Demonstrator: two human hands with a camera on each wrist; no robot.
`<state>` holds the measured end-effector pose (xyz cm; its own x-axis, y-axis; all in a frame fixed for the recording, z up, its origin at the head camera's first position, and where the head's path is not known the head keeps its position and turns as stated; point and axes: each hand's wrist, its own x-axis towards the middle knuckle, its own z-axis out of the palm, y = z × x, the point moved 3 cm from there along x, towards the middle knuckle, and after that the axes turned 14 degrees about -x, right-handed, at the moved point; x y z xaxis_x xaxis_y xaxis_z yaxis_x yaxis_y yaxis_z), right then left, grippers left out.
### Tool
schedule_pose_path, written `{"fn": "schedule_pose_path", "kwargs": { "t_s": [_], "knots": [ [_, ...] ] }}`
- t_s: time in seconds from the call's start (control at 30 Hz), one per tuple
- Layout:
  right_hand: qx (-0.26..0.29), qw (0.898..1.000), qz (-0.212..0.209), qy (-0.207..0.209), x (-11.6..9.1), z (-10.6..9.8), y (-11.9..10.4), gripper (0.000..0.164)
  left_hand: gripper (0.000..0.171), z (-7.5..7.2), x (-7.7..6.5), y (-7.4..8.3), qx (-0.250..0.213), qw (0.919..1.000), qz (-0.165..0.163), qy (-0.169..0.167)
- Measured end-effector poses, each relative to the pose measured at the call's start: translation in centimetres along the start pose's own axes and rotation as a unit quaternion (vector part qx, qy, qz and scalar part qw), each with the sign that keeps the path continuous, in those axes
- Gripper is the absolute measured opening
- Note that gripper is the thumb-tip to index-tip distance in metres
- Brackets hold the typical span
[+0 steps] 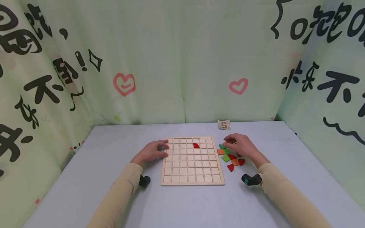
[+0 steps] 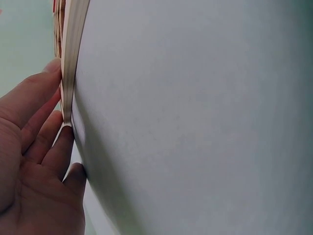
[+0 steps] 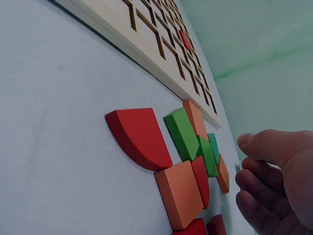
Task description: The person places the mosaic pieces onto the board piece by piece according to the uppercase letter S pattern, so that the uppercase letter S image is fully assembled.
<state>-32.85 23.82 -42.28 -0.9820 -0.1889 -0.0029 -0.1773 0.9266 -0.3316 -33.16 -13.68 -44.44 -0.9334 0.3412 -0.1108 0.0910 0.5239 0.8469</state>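
Note:
A pale wooden grid board point(image 1: 191, 184) lies on the table, with one red quarter-round piece point(image 1: 196, 145) in a cell of its second row from the far side. My left hand point(image 1: 154, 150) touches the board's left edge with its thumb and fingertips; the left wrist view shows the thumb point(image 2: 43, 81) against the rim. Over the far end of a loose group of pieces hovers my right hand point(image 1: 240, 145), its fingers loosely bent and nothing seen between them. Closest to those fingers is an orange piece point(image 3: 223, 175). Beside it are a teal piece point(image 3: 213, 147) and green ones point(image 3: 182, 133).
Nearer me in the group are a red quarter-round piece point(image 1: 230, 167), an orange square point(image 1: 235, 162) and a light green piece point(image 1: 226, 158). A small patterned card point(image 1: 224, 124) lies at the table's far edge. Printed curtains point(image 1: 182, 63) enclose the white table point(image 1: 182, 209).

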Motion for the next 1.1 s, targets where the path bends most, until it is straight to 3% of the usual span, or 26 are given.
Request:
{"fn": "schedule_pose_path", "kwargs": {
  "t_s": [0.4,1.1],
  "knots": [
    [-0.013,1.000,0.017,-0.009,0.4,0.3,1.3,0.041,0.025,0.0,0.0,-0.1,0.002,1.0000,0.004,-0.003],
    [-0.020,0.998,0.034,-0.038,1.2,1.0,1.7,0.044,0.025,0.0,0.0,0.0,0.004,1.0000,0.007,-0.001]
  ]
}}
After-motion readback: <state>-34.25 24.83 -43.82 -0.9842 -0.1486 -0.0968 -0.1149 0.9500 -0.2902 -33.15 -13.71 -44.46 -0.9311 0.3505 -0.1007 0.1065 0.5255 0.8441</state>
